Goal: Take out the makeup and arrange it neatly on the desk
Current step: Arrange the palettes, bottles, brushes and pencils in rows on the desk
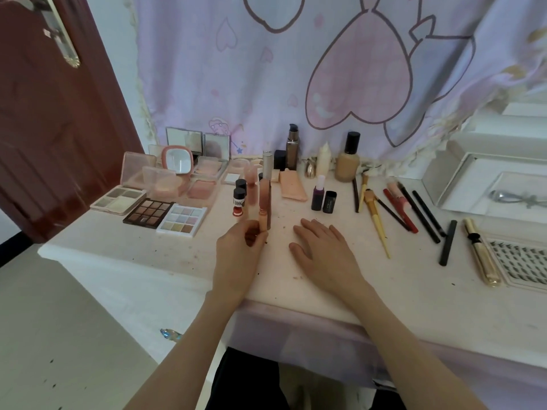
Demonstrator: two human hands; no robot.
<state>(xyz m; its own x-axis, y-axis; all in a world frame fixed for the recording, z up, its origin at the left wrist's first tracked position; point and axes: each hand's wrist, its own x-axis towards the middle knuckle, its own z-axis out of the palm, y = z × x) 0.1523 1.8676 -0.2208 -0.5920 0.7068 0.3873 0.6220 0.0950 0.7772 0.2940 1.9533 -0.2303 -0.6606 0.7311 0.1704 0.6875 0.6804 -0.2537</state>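
My left hand (241, 250) pinches the lower end of a slim peach lip-gloss tube (262, 216) and holds it upright on the desk (384, 291), right beside a taller brown-pink tube (265, 196). My right hand (322, 250) lies flat on the desk with its fingers spread and holds nothing. Small dark-capped bottles (239, 199) stand just left of the tubes. Eyeshadow palettes (164, 214) and pink compacts (177, 176) lie at the left. Foundation bottles (347, 161) stand at the back. Pencils and brushes (396, 208) lie in a row at the right.
A purple bottle (317, 193) and a black tube (329, 201) stand beyond my right hand. A white tray (461, 184) holds an eyelash curler at the far right. A gold mascara (481, 255) and a lash card (521, 261) lie beside it. A patterned cloth (296, 69) hangs behind.
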